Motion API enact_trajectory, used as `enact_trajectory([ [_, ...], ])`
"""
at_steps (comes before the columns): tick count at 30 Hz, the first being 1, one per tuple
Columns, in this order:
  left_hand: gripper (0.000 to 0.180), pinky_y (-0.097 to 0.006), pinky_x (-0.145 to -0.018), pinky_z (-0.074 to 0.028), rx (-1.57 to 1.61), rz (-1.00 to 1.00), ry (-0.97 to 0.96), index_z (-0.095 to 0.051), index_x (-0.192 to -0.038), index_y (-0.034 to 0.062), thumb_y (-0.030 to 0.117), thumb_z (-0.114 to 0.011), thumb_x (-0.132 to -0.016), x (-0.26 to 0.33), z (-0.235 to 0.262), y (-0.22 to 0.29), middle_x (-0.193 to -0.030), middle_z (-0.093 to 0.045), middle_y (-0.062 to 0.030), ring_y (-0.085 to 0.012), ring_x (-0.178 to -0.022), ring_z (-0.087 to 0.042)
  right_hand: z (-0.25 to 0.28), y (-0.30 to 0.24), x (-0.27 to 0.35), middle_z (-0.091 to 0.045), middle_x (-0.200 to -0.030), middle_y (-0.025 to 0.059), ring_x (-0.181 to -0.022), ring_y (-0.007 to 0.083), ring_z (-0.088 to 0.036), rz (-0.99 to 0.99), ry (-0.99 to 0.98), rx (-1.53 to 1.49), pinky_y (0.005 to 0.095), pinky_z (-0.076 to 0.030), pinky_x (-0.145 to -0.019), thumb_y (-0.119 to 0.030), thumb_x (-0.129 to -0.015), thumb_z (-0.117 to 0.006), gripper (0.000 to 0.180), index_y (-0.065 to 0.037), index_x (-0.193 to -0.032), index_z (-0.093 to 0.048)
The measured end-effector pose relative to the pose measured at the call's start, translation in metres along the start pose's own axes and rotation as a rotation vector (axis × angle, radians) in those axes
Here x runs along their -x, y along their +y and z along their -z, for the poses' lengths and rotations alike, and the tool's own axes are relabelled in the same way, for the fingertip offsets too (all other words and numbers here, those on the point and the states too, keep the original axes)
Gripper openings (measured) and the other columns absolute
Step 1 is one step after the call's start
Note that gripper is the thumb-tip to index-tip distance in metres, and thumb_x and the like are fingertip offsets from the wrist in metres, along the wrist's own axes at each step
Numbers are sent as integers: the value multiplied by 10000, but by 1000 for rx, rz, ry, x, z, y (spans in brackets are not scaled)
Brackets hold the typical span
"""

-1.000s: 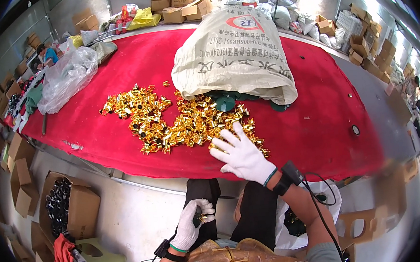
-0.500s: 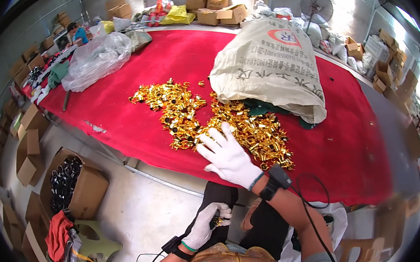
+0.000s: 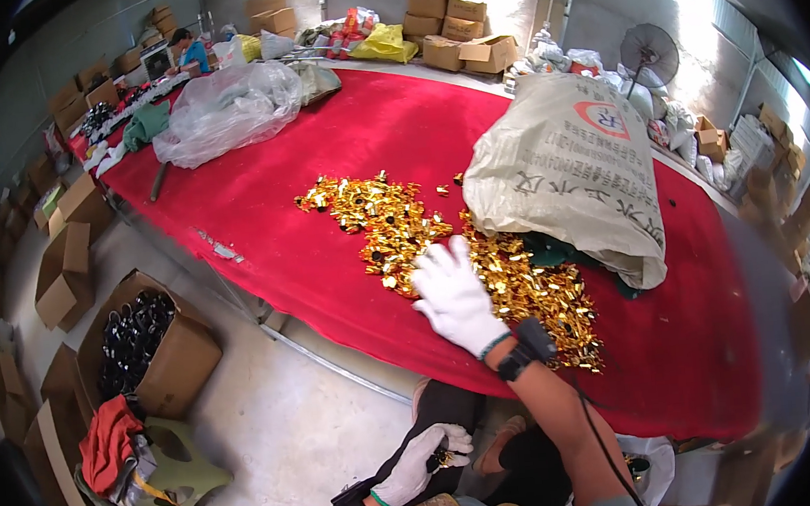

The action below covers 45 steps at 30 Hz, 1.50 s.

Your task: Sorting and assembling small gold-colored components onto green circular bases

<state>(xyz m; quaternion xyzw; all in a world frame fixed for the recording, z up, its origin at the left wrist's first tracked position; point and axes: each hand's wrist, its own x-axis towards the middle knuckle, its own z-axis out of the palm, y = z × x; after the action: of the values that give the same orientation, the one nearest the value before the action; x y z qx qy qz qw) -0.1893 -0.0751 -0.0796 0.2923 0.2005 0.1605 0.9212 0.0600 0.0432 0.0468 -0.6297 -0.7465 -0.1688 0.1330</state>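
A spread-out heap of small shiny gold metal pieces (image 3: 543,310), with a few black bits among them, lies on a red cloth-covered table (image 3: 271,202). My right hand (image 3: 457,292), in a white glove, rests over the near middle of the heap, its fingers stretched toward the pieces. Down by my lap, my left hand (image 3: 422,465), gloved too, is curled around small black and gold pieces (image 3: 439,457); their exact shape is mostly hidden by the fingers. A large off-white woven sack (image 3: 561,167) lies just behind the heap, with dark green material showing at its mouth.
Left of the table, a cardboard box (image 3: 179,364) holds many black parts, near a green plastic stool (image 3: 183,465) with a red cloth (image 3: 110,452). A clear plastic bag (image 3: 229,114) lies at the table's far left. Another person (image 3: 191,55) sits beyond it.
The view has shifted, so the table and heap sit farther right and lower. My right hand stays at the heap, its fingers closer together. My left hand still holds its pieces by my lap.
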Motion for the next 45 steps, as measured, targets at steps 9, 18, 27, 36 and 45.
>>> enact_trajectory([
  [9,399,-384,-925,-576,-361,-681,289,-526,-1369,24,90,-620,-987,-46,18,190,-1207,-641,-129,-224,-1082,-665,31,-29,45,-549,-1419,195,-1398,430,-443,-194,30,-23,717,-213,-1240,-240,-824,-804,611,-6,-1341,-579],
  [18,307,-320,-784,-528,-640,-823,642,-588,-1214,70,342,-591,-1073,-219,125,396,-1020,-589,-32,-138,-876,-570,17,-46,66,-596,-1306,167,-1312,393,-505,-299,-5,-185,721,-269,-1211,-321,-751,-866,673,-23,-1295,-607],
  [27,289,-340,-879,-490,-1352,-723,489,-689,-1118,-1,248,-588,-1011,-310,146,466,-994,-697,-53,-185,-981,-616,19,-40,56,-636,-1240,126,-1230,352,-563,-270,-100,-266,712,-325,-1167,-428,-667,-889,647,-43,-1141,-674],
  [36,288,-336,-984,-494,-1320,-533,233,-699,-1183,17,222,-603,-1005,-321,105,423,-1089,-731,-83,-185,-1064,-652,17,-40,54,-645,-1225,120,-1240,342,-559,-273,-78,-223,677,-344,-1177,-421,-685,-867,593,-36,-1104,-702],
  [45,295,-402,-992,-528,-1543,-553,-108,-656,-1252,17,216,-577,-1049,-309,22,347,-1158,-729,-151,-275,-1089,-689,7,-47,68,-618,-1291,107,-1332,318,-516,-288,10,-182,621,-341,-1221,-385,-717,-868,561,-45,-1125,-688],
])
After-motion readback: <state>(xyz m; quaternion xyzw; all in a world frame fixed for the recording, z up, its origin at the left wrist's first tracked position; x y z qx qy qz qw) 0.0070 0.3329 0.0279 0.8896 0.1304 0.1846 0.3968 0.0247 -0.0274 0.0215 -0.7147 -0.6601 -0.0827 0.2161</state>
